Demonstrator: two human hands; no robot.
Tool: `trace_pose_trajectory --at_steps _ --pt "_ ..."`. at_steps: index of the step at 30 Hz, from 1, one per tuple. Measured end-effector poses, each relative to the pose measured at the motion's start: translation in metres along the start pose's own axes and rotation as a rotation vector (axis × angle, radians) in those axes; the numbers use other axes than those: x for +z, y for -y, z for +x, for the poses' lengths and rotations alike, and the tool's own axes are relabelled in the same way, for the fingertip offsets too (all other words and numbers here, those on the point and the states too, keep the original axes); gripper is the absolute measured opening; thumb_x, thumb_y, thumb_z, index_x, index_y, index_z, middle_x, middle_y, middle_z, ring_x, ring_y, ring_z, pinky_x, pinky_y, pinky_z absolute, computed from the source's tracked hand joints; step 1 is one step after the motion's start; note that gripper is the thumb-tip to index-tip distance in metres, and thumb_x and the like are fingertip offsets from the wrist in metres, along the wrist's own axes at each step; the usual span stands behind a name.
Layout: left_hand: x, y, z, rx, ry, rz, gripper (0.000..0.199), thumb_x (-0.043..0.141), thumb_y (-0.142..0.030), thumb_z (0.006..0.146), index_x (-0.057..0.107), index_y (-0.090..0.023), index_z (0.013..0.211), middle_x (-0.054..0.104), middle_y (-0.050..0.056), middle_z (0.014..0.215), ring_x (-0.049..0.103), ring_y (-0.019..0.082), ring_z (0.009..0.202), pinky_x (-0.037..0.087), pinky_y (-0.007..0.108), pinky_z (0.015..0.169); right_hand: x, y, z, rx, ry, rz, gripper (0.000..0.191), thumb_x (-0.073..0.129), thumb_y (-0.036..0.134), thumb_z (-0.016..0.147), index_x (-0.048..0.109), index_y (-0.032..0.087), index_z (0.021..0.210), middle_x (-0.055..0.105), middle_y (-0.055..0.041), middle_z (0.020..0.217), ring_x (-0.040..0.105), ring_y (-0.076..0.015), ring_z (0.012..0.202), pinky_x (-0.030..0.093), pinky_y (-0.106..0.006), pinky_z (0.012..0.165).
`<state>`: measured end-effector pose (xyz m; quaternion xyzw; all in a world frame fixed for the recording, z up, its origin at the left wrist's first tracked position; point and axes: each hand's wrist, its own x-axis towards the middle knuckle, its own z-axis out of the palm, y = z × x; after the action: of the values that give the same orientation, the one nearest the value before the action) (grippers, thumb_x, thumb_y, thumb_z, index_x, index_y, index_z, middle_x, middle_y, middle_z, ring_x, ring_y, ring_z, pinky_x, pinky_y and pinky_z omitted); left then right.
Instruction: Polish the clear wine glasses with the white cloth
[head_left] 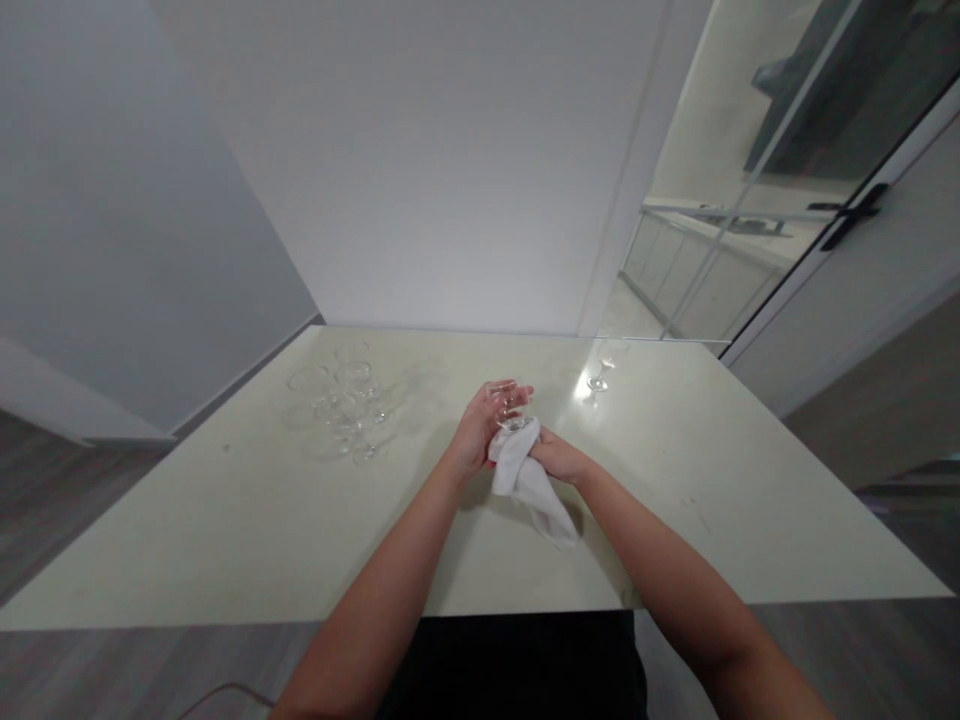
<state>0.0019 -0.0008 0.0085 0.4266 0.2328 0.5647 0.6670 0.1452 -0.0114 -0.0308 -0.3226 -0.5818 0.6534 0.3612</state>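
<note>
Just above the middle of the table, my left hand (pixel 475 425) has its fingers wrapped round a clear stemmed glass (pixel 513 405). The glass's round foot points toward me. My right hand (pixel 556 456) grips a white cloth (pixel 521 475) and presses it against the foot. One end of the cloth hangs down toward the table's near edge. Part of the right fingers is hidden behind the cloth.
A cluster of clear stemmed glasses (pixel 349 400) stands at the left on the pale table (pixel 225 540). One more stemmed glass (pixel 600 378) is at the back right. A white wall (pixel 450 200) rises behind, and a glass door (pixel 750 200) is at the right.
</note>
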Motion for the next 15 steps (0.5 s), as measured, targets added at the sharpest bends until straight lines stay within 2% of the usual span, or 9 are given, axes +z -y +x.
trace_pose_trajectory --at_steps 3,6,9,12,15 --pt "-0.004 0.000 0.004 0.113 -0.062 0.175 0.044 0.075 -0.034 0.065 0.063 -0.018 0.104 0.064 0.005 0.096 0.058 0.012 0.082 0.044 0.023 0.073 -0.003 0.000 0.003 -0.031 -0.019 -0.064 0.031 0.063 0.041 0.075 0.063 0.015 0.093 0.066 -0.0010 0.076 0.057 -0.0114 0.063 0.047 -0.023 0.062" --pt "-0.006 -0.001 0.005 0.126 -0.027 0.238 0.048 0.077 -0.027 0.062 0.063 -0.019 0.107 0.063 0.004 0.093 0.057 0.012 0.079 0.044 0.023 0.072 -0.004 0.000 0.005 -0.042 -0.013 -0.073 0.031 0.062 0.042 0.076 0.063 0.015 0.091 0.066 -0.0015 0.077 0.057 -0.0115 0.064 0.048 -0.023 0.062" --pt "-0.002 -0.003 0.000 0.052 0.025 0.130 0.049 0.074 -0.033 0.066 0.062 -0.018 0.111 0.064 0.007 0.099 0.059 0.014 0.083 0.045 0.027 0.075 0.000 0.001 0.000 -0.019 0.000 0.020 0.034 0.065 0.044 0.073 0.062 0.015 0.090 0.066 -0.0026 0.076 0.061 -0.0142 0.067 0.050 -0.027 0.066" --pt "0.003 -0.002 -0.005 -0.017 0.080 -0.008 0.054 0.072 -0.043 0.067 0.061 -0.016 0.113 0.064 0.011 0.105 0.061 0.017 0.085 0.046 0.030 0.078 0.006 0.005 -0.010 0.090 0.085 0.177 0.039 0.062 0.050 0.073 0.062 0.015 0.089 0.066 -0.0070 0.073 0.064 -0.0199 0.070 0.053 -0.034 0.067" --pt "0.005 -0.002 -0.006 0.013 0.078 -0.059 0.062 0.071 -0.051 0.065 0.060 -0.017 0.115 0.063 0.012 0.112 0.061 0.018 0.089 0.047 0.030 0.080 0.006 0.007 -0.011 0.110 0.067 0.242 0.039 0.054 0.050 0.077 0.063 0.014 0.090 0.067 -0.0098 0.075 0.065 -0.0225 0.075 0.053 -0.035 0.069"
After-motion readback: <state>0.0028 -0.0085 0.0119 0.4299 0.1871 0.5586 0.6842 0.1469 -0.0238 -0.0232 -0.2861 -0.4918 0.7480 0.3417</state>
